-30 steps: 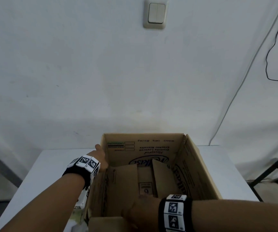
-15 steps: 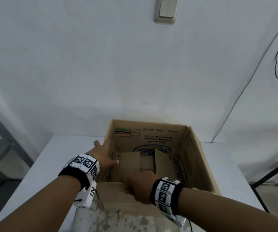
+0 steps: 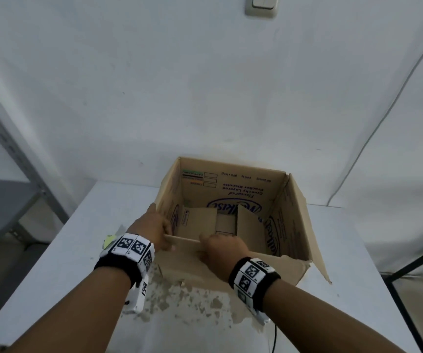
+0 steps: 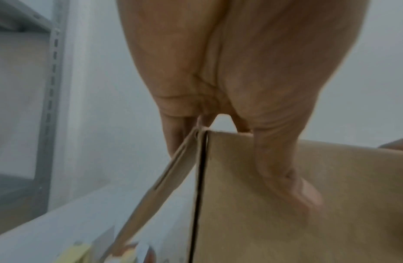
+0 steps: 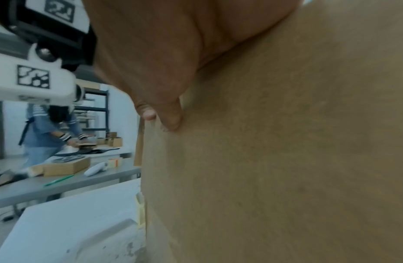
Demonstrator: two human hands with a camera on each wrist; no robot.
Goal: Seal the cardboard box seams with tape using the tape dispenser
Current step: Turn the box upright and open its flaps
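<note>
Both of your hands are on the near wall of the open cardboard box [image 3: 233, 200], which sits on the white table [image 3: 103, 207] close to the white wall [image 3: 179, 85]. Your left hand [image 3: 153, 231] grips the box's near-left corner: in the left wrist view the thumb [image 4: 285, 174] lies flat against the outer face of the near wall while the other fingers [image 4: 173, 129] curl over the top edge, pressed together, so the cardboard is pinched between them. Your right hand [image 3: 221, 250] holds the same top edge further to the right; the right wrist view shows the palm close against the brown cardboard and a fingertip [image 5: 171, 122] hooked at the edge, but how the remaining fingers lie you cannot tell.

Inside the box, two loose bottom flaps [image 3: 201, 221] stand partly raised with a gap between them. The right-hand side flap [image 3: 299, 217] leans outward, and its near lower edge is torn. The table surface in front of the box is chipped and flaked [image 3: 187, 299]. Something yellow-green [image 3: 109, 242] lies on the table just left of your left wrist, too hidden to name. A light switch [image 3: 261, 5] is on the wall above. In the right wrist view another person [image 5: 47, 131] works at a grey bench [image 5: 67, 179] in the background.
</note>
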